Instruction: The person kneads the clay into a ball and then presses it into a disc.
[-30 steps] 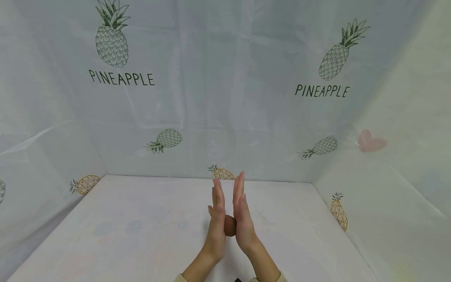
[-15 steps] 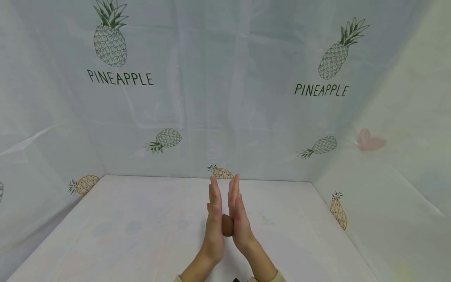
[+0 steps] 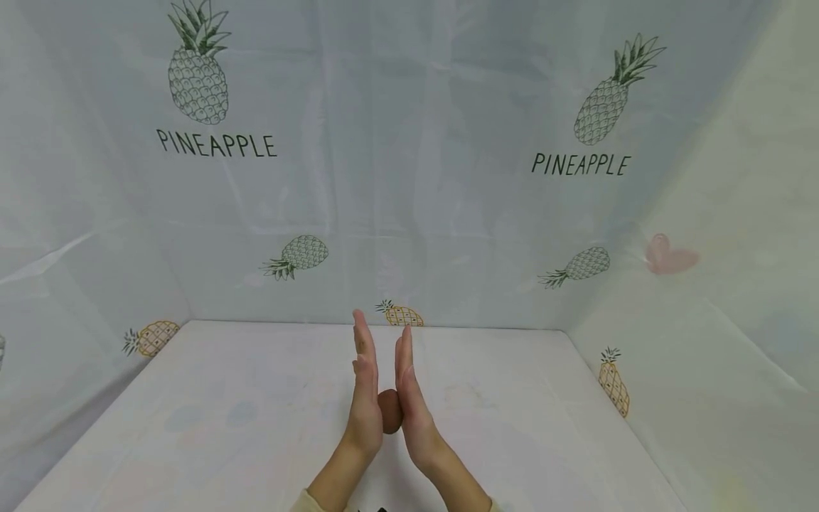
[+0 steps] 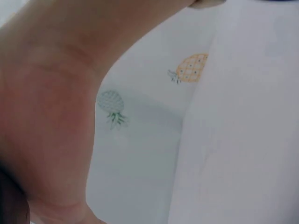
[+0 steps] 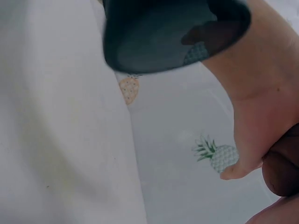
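Note:
A rounded brown lump (image 3: 389, 411), like a ball of clay, is pressed between the two palms over the table. On its left side lies my left hand (image 3: 366, 398), fingers straight and pointing away from me. My right hand (image 3: 414, 412) presses from the other side, its fingers also straight, with the fingertips a little lower in the head view than the left ones. From the right wrist, creases show on the brown lump (image 5: 282, 170). Only a dark edge of the lump (image 4: 11, 200) appears in the left wrist view, beside a large stretch of palm (image 4: 51, 126).
A white table (image 3: 256, 441) spreads beneath the hands. Behind and beside it hangs a pale sheet (image 3: 409, 178) printed with pineapples. A dark glossy device (image 5: 173, 37) crosses the top of the right wrist view.
Both hands have shifted left together with the brown lump. The left hand has slid forward and the right one back, so the left fingertips now reach farther.

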Motion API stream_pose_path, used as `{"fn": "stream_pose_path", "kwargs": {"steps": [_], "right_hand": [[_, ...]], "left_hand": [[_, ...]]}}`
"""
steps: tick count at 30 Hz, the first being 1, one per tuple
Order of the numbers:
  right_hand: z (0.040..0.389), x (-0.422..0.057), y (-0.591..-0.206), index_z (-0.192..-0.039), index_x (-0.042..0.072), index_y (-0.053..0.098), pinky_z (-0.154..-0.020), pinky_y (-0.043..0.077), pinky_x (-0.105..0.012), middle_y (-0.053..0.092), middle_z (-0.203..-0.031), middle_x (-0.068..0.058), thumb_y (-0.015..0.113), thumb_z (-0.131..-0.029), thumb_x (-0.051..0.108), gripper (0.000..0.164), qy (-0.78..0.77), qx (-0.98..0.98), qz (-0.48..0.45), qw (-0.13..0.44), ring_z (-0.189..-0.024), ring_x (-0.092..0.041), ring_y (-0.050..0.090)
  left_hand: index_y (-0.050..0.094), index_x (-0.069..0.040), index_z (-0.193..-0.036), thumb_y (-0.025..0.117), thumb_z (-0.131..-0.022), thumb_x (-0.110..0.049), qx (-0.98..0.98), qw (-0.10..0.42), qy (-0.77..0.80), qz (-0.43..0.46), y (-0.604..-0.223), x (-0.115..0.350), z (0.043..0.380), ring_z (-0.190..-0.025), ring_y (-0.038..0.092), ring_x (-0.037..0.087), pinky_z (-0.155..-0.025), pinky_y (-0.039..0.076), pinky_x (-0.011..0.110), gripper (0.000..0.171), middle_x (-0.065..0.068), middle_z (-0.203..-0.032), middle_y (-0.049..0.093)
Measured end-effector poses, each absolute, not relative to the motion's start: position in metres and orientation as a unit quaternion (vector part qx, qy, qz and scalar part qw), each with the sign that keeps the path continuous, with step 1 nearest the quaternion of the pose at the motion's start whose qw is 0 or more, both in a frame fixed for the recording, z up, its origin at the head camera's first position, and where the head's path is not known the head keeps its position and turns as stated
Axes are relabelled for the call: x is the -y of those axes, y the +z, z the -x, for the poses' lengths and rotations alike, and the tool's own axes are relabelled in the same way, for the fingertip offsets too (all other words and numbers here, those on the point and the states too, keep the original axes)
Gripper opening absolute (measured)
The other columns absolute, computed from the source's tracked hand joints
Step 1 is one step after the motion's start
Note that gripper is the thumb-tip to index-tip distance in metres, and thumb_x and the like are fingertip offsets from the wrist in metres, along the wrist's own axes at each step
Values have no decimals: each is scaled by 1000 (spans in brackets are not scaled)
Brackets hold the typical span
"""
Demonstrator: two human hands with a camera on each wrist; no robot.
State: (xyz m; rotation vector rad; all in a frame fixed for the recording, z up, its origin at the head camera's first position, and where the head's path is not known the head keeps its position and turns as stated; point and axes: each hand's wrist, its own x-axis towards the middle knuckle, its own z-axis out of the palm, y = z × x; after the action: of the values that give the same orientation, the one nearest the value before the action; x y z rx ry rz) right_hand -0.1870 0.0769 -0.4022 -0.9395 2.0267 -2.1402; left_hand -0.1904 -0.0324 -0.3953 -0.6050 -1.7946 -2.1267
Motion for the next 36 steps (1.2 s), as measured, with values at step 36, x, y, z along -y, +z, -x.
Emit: {"fn": "stream_pose_path", "kwargs": {"steps": [36], "right_hand": [[196, -95, -393, -164, 49, -16, -118, -26, -68, -20, -173, 22, -5, -110, 55, 55, -713, -641, 285, 2, -161, -11, -20]], "left_hand": [[-9, -43, -168, 0, -110, -56, 638, 126, -720, 242, -398, 13, 174, -161, -21, 9, -119, -29, 62, 60, -18, -175, -15]]}}
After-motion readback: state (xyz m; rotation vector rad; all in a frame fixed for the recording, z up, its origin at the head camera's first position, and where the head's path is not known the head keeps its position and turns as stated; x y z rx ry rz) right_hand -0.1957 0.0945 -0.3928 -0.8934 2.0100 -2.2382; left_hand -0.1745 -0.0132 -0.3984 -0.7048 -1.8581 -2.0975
